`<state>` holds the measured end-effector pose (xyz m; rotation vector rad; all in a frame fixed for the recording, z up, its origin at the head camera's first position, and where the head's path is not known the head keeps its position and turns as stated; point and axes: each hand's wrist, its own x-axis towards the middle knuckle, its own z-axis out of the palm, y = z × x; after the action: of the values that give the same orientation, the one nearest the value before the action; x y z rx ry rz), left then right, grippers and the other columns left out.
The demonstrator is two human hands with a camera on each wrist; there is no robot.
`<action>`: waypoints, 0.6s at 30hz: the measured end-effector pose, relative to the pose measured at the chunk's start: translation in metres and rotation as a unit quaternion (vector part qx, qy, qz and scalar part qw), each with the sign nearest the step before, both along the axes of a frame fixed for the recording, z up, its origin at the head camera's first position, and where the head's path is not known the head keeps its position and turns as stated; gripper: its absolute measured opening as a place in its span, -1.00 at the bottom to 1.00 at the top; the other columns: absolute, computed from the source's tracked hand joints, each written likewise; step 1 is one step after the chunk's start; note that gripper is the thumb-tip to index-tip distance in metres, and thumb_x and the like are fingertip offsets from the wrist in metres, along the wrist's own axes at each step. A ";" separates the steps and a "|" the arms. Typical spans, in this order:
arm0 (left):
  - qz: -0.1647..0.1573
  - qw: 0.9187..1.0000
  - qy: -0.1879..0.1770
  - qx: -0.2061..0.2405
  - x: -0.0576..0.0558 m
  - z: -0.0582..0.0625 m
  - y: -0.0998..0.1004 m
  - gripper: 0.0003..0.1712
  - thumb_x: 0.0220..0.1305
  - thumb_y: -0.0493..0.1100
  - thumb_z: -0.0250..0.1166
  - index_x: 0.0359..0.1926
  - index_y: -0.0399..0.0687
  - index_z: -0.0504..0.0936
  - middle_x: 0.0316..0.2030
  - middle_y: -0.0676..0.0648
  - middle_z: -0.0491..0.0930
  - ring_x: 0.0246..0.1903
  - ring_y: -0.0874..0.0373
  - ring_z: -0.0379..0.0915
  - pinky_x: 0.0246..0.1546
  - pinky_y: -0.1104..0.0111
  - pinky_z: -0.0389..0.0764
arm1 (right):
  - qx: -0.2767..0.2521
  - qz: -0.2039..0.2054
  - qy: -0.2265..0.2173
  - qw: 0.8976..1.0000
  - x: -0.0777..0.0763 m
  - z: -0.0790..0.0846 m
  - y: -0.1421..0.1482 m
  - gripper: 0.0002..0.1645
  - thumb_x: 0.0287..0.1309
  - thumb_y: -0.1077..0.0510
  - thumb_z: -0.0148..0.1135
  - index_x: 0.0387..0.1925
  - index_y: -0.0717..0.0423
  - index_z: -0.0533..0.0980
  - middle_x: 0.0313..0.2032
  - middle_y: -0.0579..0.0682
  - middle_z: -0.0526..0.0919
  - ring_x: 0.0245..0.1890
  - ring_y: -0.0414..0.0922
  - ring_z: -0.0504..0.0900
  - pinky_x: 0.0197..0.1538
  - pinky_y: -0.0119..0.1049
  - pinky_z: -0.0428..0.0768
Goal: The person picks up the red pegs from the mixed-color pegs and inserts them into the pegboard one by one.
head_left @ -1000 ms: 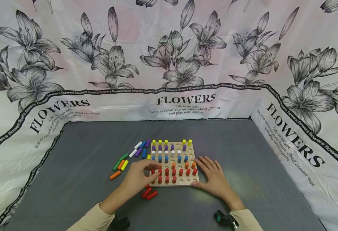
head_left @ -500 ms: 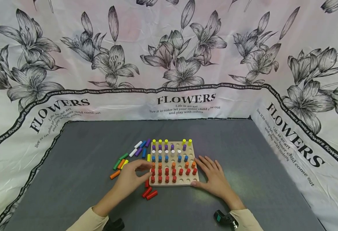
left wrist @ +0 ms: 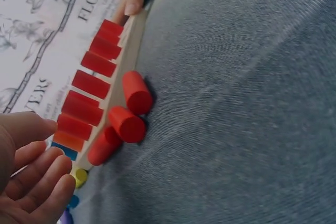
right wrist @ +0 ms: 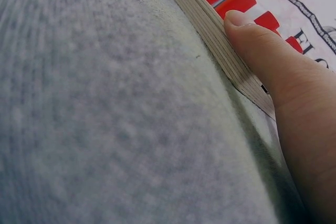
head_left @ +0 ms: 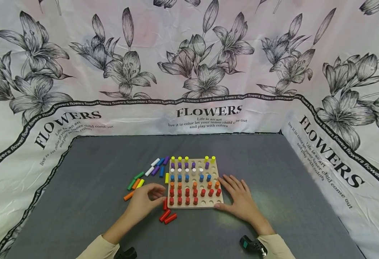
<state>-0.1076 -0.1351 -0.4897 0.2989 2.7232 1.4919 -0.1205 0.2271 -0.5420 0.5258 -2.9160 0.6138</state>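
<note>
A wooden pegboard (head_left: 199,206) stands on the grey cloth, with rows of yellow, purple, white, blue, orange and red pegs upright in it. Just left of its front left corner hovers my left hand (head_left: 144,199). The fingers (left wrist: 39,179) are loosely bent, and nothing shows between them and the thumb. Three loose red pegs (left wrist: 127,124) lie on the cloth beside that corner. My right hand (head_left: 239,201) rests against the board's right side, its fingers spread. In the right wrist view the thumb (right wrist: 257,45) touches the front edge near the corner.
Loose green pegs (head_left: 131,185), white pegs (head_left: 149,171), blue pegs (head_left: 161,172) and others lie left of the board. One yellow peg (head_left: 167,178) lies against its left side. A flower-printed cloth (head_left: 205,122) rises behind the table.
My left hand has drawn back leftward from over the board's left columns to beside it, uncovering the orange and red pegs there. The right hand stays where it was.
</note>
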 end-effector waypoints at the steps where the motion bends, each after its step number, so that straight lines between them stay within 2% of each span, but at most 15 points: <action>1: 0.001 1.000 -0.007 0.000 0.000 -0.001 0.000 -0.71 0.08 -0.29 0.49 -0.13 -0.09 0.70 -0.25 -0.01 0.72 -0.32 0.27 0.62 -0.29 0.53 0.63 | 0.001 0.000 0.001 1.000 0.000 0.000 0.000 0.16 -0.09 -0.49 0.35 0.51 -0.28 0.15 0.50 0.01 0.22 0.52 0.14 0.11 0.46 0.33 -0.07; 11: -0.011 0.999 -0.030 -0.035 -0.001 -0.014 0.000 -0.64 0.03 -0.21 0.53 -0.11 -0.12 0.69 -0.27 -0.04 0.69 -0.33 0.23 0.58 -0.35 0.54 0.59 | 0.005 0.003 -0.002 1.000 0.001 0.000 0.000 0.16 -0.09 -0.50 0.34 0.50 -0.27 0.16 0.50 0.03 0.23 0.52 0.15 0.12 0.45 0.35 -0.06; 18: -0.024 0.998 -0.019 -0.064 -0.006 -0.017 0.001 -0.63 0.00 -0.15 0.56 -0.14 -0.11 0.70 -0.29 -0.01 0.65 -0.32 0.23 0.55 -0.35 0.54 0.58 | -0.005 0.008 0.005 1.000 -0.001 0.001 0.000 0.15 -0.07 -0.47 0.35 0.51 -0.25 0.15 0.50 0.02 0.22 0.52 0.15 0.11 0.45 0.34 -0.08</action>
<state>-0.1136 -0.1341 -0.5065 0.3244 2.7445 1.2924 -0.1213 0.2276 -0.5408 0.5491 -2.9008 0.6249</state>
